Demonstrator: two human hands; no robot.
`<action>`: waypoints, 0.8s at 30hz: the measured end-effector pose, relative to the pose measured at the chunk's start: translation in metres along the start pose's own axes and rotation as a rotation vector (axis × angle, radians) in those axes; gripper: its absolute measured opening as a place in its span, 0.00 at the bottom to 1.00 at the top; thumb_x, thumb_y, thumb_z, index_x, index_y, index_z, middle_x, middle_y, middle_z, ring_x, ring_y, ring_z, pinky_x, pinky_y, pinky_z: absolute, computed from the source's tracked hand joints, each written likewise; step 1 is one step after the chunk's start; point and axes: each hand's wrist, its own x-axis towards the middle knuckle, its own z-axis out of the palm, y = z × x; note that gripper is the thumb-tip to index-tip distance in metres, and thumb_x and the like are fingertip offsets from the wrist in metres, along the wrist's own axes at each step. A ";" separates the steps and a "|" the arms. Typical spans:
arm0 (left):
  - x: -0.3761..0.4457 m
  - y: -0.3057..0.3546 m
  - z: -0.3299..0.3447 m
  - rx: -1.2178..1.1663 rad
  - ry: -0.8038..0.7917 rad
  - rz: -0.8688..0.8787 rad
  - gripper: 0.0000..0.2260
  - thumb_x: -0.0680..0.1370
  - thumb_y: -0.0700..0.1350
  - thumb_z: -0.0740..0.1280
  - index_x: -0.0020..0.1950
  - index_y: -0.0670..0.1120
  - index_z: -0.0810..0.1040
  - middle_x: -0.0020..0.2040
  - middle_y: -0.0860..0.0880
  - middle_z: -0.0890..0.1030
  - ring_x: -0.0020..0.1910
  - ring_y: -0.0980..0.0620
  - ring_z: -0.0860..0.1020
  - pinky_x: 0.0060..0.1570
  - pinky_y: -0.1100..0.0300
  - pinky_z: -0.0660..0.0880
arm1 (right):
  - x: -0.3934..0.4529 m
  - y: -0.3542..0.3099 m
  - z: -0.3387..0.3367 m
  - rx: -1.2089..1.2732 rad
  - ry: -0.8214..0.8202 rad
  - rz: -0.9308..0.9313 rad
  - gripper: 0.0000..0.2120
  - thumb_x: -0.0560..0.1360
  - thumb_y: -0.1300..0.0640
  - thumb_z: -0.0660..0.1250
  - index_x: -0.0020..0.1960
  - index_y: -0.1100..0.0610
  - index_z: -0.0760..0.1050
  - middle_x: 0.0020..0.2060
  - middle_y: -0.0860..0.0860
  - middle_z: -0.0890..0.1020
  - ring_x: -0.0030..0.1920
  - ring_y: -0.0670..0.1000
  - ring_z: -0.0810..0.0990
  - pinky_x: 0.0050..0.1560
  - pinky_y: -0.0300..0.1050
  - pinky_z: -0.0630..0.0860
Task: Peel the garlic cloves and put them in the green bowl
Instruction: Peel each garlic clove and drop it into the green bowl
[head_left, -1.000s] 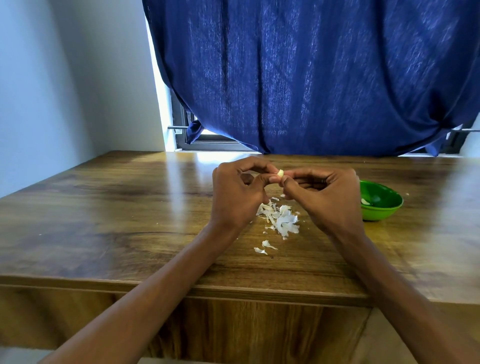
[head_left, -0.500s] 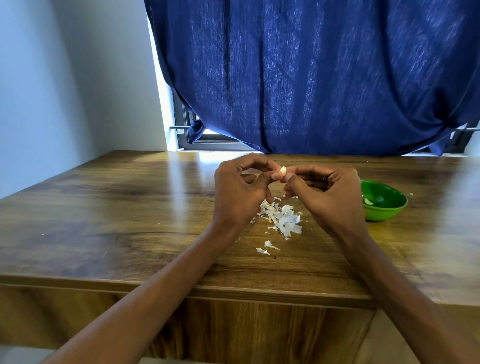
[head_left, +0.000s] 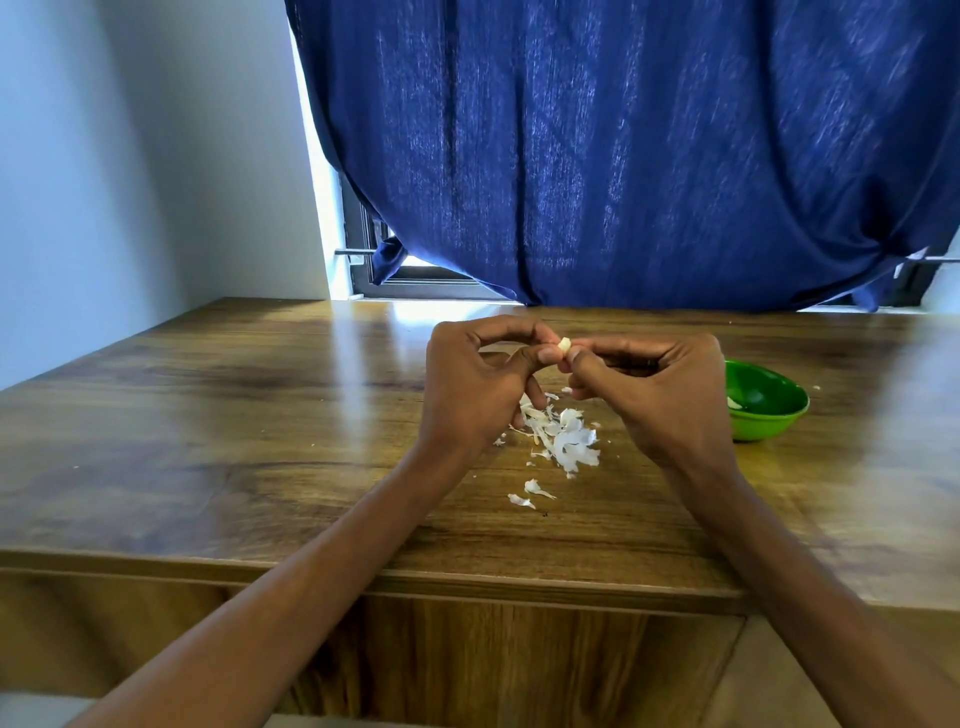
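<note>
Between both sets of fingertips, above the table: one garlic clove mid-peel.

Left hand (head_left: 475, 387) and right hand (head_left: 657, 395) each pinch the small pale garlic clove (head_left: 564, 343) tightly, thumbs meeting under it; its long axis is too small to tell. Loose peels (head_left: 563, 439) lie straight below the grip on the wooden table (head_left: 234, 415). Off to the right of the grip sits the green bowl (head_left: 769, 415), just beyond the right hand, so that hand looks nearer for the drop.

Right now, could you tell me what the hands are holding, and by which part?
A garlic clove, pinched at its sides between the fingertips of the left hand and right hand.
</note>
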 end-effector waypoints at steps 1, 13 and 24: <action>0.000 0.000 0.000 0.004 0.000 0.001 0.02 0.75 0.36 0.75 0.44 0.42 0.85 0.39 0.50 0.86 0.25 0.48 0.80 0.20 0.56 0.75 | 0.000 0.000 0.000 0.007 -0.002 0.001 0.06 0.73 0.62 0.75 0.50 0.61 0.85 0.38 0.50 0.87 0.36 0.49 0.87 0.35 0.39 0.82; 0.001 -0.002 0.002 -0.050 0.005 0.012 0.02 0.76 0.36 0.74 0.47 0.40 0.86 0.40 0.49 0.86 0.25 0.48 0.79 0.20 0.59 0.73 | 0.000 0.001 0.003 0.088 0.005 0.016 0.06 0.74 0.63 0.74 0.51 0.59 0.84 0.38 0.50 0.87 0.37 0.50 0.87 0.37 0.38 0.82; 0.001 -0.001 -0.001 -0.020 -0.019 0.006 0.07 0.77 0.36 0.74 0.42 0.47 0.86 0.37 0.50 0.85 0.25 0.50 0.78 0.21 0.59 0.73 | 0.000 0.001 0.001 0.052 -0.012 -0.001 0.06 0.74 0.61 0.75 0.50 0.62 0.85 0.38 0.51 0.87 0.36 0.51 0.87 0.37 0.42 0.83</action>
